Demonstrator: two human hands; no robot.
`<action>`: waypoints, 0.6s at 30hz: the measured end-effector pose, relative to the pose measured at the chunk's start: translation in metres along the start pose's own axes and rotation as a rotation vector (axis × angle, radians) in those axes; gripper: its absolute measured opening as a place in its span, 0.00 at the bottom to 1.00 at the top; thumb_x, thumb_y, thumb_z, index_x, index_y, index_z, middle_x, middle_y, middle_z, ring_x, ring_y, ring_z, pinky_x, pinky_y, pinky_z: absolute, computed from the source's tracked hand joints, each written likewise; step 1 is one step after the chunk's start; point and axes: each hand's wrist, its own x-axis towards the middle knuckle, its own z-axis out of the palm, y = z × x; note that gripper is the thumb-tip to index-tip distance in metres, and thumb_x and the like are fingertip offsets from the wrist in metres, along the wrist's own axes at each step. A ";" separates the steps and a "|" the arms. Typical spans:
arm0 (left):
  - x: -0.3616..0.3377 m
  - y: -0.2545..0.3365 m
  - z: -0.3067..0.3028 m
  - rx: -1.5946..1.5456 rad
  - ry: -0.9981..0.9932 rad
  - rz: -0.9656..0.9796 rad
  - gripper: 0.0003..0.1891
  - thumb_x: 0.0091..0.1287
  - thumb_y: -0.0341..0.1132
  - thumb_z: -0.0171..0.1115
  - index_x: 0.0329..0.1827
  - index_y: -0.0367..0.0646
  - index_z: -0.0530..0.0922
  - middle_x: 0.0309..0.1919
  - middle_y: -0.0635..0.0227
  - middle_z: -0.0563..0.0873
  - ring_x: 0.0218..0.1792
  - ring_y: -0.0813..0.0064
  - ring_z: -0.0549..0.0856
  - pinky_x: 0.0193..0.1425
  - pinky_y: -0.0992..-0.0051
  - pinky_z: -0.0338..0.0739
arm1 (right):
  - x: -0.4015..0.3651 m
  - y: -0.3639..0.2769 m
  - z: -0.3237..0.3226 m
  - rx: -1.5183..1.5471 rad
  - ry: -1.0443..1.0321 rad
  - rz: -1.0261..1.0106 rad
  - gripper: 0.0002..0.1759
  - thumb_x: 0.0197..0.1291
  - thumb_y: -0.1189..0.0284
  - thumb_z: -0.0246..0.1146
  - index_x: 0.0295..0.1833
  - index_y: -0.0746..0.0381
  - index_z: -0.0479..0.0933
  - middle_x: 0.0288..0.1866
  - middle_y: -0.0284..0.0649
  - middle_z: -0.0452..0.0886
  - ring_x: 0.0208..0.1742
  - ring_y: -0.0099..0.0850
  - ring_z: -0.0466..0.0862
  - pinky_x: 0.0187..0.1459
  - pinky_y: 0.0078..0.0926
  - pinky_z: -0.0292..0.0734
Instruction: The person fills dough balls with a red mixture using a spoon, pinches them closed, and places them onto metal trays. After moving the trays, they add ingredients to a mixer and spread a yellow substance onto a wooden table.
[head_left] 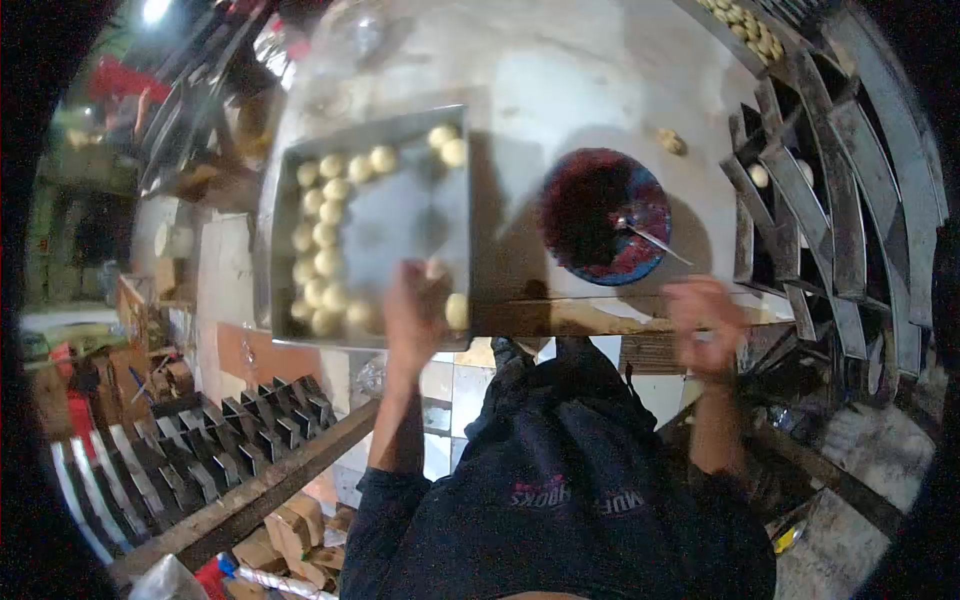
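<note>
A metal tray (468, 215) on the table holds several pale dough balls (326, 234) along its left side and in its corners. Over the tray's lower right part is my left hand (413, 305), its fingers closed around or against a dough ball (435, 268). To the right stands a round blue bowl (645, 262) with dark red filling and a spoon (655, 240) in it. My right hand (703, 318) is near the table's front edge, below and right of the bowl, blurred by motion; whether it holds anything is unclear.
A small lump of dough (670, 141) lies behind the bowl. Stacked metal tins (840, 190) fill the right side. More dough balls (745, 28) sit at the top right. Rows of metal tins (235, 440) stand at the lower left, near cardboard pieces (292, 530).
</note>
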 end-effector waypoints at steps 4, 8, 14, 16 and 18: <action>0.017 0.108 0.076 -0.102 -0.089 0.015 0.38 0.51 0.23 0.68 0.66 0.36 0.59 0.48 0.52 0.79 0.45 0.60 0.82 0.53 0.68 0.77 | 0.037 -0.010 0.064 0.530 -0.404 0.494 0.23 0.58 0.61 0.64 0.52 0.68 0.77 0.42 0.47 0.82 0.45 0.36 0.83 0.47 0.31 0.77; 0.038 0.165 0.087 -0.168 -0.054 0.159 0.53 0.47 0.39 0.76 0.71 0.28 0.50 0.54 0.49 0.72 0.53 0.57 0.76 0.54 0.66 0.76 | 0.076 0.000 0.048 0.638 0.008 0.362 0.23 0.49 0.72 0.71 0.51 0.69 0.77 0.48 0.47 0.82 0.49 0.33 0.83 0.53 0.29 0.75; 0.022 0.175 0.101 -0.440 0.119 -0.088 0.19 0.66 0.33 0.58 0.57 0.32 0.76 0.42 0.61 0.76 0.43 0.73 0.75 0.50 0.77 0.70 | 0.071 -0.016 0.032 0.590 0.015 0.108 0.26 0.53 0.72 0.66 0.58 0.67 0.72 0.59 0.51 0.74 0.59 0.42 0.76 0.58 0.34 0.72; 0.007 0.174 0.099 -0.150 0.159 0.185 0.16 0.66 0.31 0.55 0.54 0.31 0.78 0.41 0.59 0.77 0.38 0.70 0.74 0.47 0.74 0.70 | 0.066 -0.026 0.033 0.766 0.002 0.206 0.20 0.60 0.71 0.60 0.56 0.68 0.73 0.51 0.50 0.79 0.54 0.41 0.80 0.56 0.31 0.73; -0.015 0.169 0.107 -0.260 0.217 0.253 0.27 0.67 0.42 0.54 0.63 0.30 0.68 0.52 0.50 0.73 0.50 0.60 0.73 0.56 0.68 0.67 | 0.061 -0.045 0.038 0.618 0.145 0.149 0.15 0.61 0.71 0.59 0.51 0.68 0.75 0.41 0.47 0.82 0.41 0.37 0.84 0.44 0.28 0.77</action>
